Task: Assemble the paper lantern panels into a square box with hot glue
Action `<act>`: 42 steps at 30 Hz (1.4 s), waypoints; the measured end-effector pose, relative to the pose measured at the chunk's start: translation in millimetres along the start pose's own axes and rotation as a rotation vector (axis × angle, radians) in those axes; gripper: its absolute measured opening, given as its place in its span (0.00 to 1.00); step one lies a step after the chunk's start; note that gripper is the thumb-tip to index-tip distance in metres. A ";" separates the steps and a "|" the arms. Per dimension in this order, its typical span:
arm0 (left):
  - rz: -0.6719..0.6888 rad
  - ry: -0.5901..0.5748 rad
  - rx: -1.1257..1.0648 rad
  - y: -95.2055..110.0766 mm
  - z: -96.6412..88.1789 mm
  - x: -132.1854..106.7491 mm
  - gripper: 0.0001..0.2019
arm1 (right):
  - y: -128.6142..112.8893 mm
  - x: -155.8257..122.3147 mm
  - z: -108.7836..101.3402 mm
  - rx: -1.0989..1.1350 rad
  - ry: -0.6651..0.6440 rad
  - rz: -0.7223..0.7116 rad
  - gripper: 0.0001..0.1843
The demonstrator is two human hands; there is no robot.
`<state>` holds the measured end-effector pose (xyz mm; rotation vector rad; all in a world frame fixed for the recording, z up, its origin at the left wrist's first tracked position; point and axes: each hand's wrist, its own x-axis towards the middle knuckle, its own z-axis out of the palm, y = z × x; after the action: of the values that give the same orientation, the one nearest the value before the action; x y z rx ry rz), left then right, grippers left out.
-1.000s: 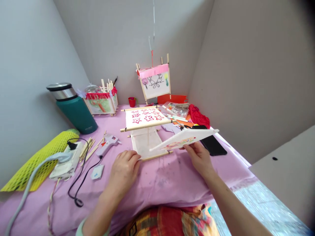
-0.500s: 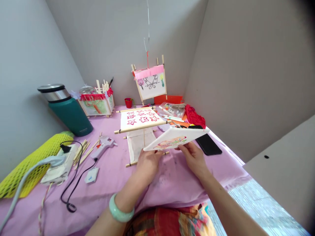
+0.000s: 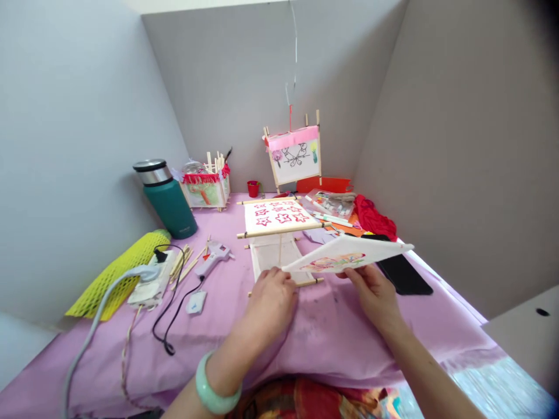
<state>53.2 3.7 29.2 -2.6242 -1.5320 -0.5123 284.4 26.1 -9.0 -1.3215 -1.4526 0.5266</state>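
A flat white fabric panel (image 3: pixel 349 255) with a coloured drawing is tilted above the table's near middle. My right hand (image 3: pixel 375 294) pinches its lower edge between thumb and fingers. My left hand (image 3: pixel 271 299) is closed at the panel's left corner, with its fingertips hidden. A pale green bangle (image 3: pixel 205 387) circles my left wrist. Just beyond my hands stands a wooden-stick frame (image 3: pixel 283 231) whose upper white panel (image 3: pixel 279 215) bears red stars. A lower whitish panel (image 3: pixel 273 256) sits under it, partly covered by the held panel and my left hand.
On the left are a glue gun (image 3: pixel 213 259), a power strip (image 3: pixel 152 285) with cords, loose sticks (image 3: pixel 183 265) and a teal bottle (image 3: pixel 170 206). A decorated lantern (image 3: pixel 294 156) hangs behind. Right are a black phone (image 3: pixel 406 273), markers (image 3: pixel 334 219) and red cloth (image 3: pixel 374 216).
The view has shifted, so the whole scene sits farther right and slightly lower. The panel is still at my hands, tilted a little differently. My left fingers look more curled at its corner.
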 end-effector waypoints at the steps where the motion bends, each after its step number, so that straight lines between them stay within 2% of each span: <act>1: -0.061 -0.001 0.045 -9.0 -8.3 -5.3 0.09 | 0.1 -0.1 0.0 -0.005 0.001 0.000 0.12; 5: -0.512 0.080 0.316 -59.6 -36.5 -19.3 0.14 | -3.0 -0.5 0.5 -0.002 0.013 0.000 0.12; 6: -0.570 0.087 0.351 -72.9 -40.0 -20.6 0.13 | -3.8 -0.5 0.8 0.002 0.019 -0.001 0.12; 9: -0.644 0.067 0.396 -105.3 -40.3 -20.1 0.11 | -4.8 -0.6 1.0 -0.003 0.034 -0.001 0.11; 13: -0.698 0.030 0.407 -124.4 -30.5 -15.4 0.12 | -4.9 -0.7 0.4 -0.004 0.018 -0.001 0.11; 17: -0.677 0.033 0.400 -124.6 -30.6 -13.5 0.15 | -7.0 -1.3 -0.5 -0.001 0.025 0.005 0.10; 21: -0.611 0.071 0.343 -119.3 -41.5 -21.1 0.21 | -7.0 -2.2 -0.5 0.033 0.044 0.014 0.10; 23: -0.573 0.141 0.139 -116.2 -48.8 -29.4 0.23 | -6.4 -2.3 0.0 0.061 0.042 0.019 0.10; 26: -0.588 0.222 -0.430 -110.1 -60.4 -44.1 0.27 | -6.9 -2.0 0.5 0.079 0.053 0.024 0.10; 28: -0.652 0.198 -0.696 -105.4 -65.5 -52.2 0.29 | -7.9 -1.6 0.5 0.081 0.067 0.026 0.10; 30: -0.692 0.126 -0.784 -100.5 -64.5 -57.5 0.28 | -8.6 -1.2 0.5 0.085 0.070 0.025 0.10; 33: -0.648 -0.020 -0.722 -92.1 -48.8 -62.8 0.24 | -8.3 -0.8 0.7 0.100 0.071 0.025 0.10; 35: -0.583 -0.022 -0.565 -85.7 -33.3 -67.1 0.21 | -8.0 -0.8 0.9 0.110 0.074 0.030 0.10; 36: -0.547 0.025 -0.467 -82.5 -26.5 -69.9 0.18 | -8.0 -0.8 1.0 0.114 0.074 0.033 0.10; 38: -0.466 0.192 -0.278 -76.6 -18.2 -76.1 0.14 | -8.6 -1.0 1.2 0.119 0.070 0.037 0.10; 40: -0.355 0.332 -0.170 -72.1 -18.4 -82.2 0.13 | -9.3 -0.9 1.5 0.123 0.066 0.041 0.10; 42: -0.229 0.317 -0.131 -69.3 -23.6 -87.2 0.11 | -9.4 -0.7 2.0 0.133 0.062 0.046 0.10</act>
<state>-51.4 -39.3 16.3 -2.3145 -1.7467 -1.0223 278.4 23.3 -2.0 -1.2572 -1.3158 0.5971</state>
